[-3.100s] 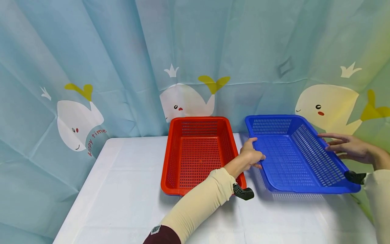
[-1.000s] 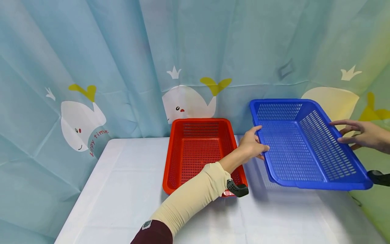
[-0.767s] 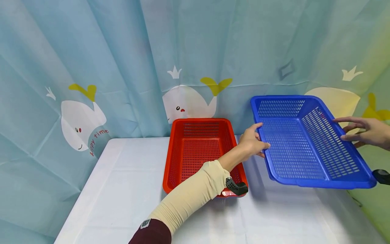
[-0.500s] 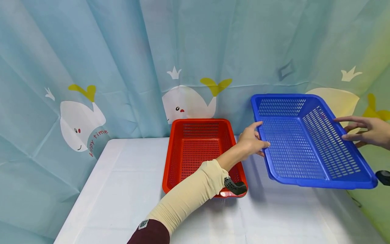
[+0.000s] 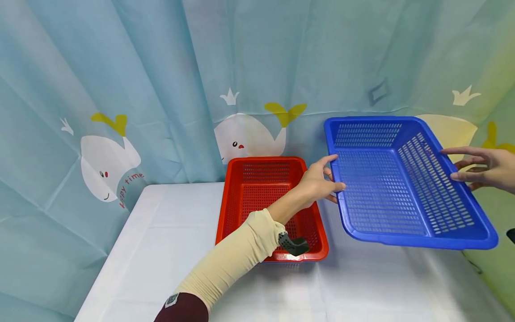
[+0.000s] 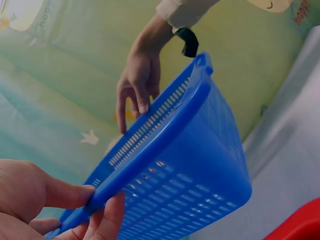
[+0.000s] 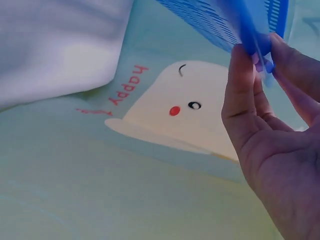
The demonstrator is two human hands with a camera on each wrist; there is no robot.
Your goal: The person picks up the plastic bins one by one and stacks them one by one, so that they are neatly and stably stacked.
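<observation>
Your left hand [image 5: 319, 183] and right hand [image 5: 480, 167] each pinch a long rim of the blue basket [image 5: 402, 188], held tilted above the surface [image 5: 161, 250]. Keep both grips even, then level it beside the red basket [image 5: 265, 201].

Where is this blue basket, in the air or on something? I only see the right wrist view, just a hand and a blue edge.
Observer: The blue basket is in the air, tilted above the white table.
Visitor: Is one hand carrying it?
Observer: No, the left hand grips the opposite rim; the right hand pinches its side.
Visitor: Anything else there?
Observer: A red basket sits on the table, left of the blue one.
</observation>
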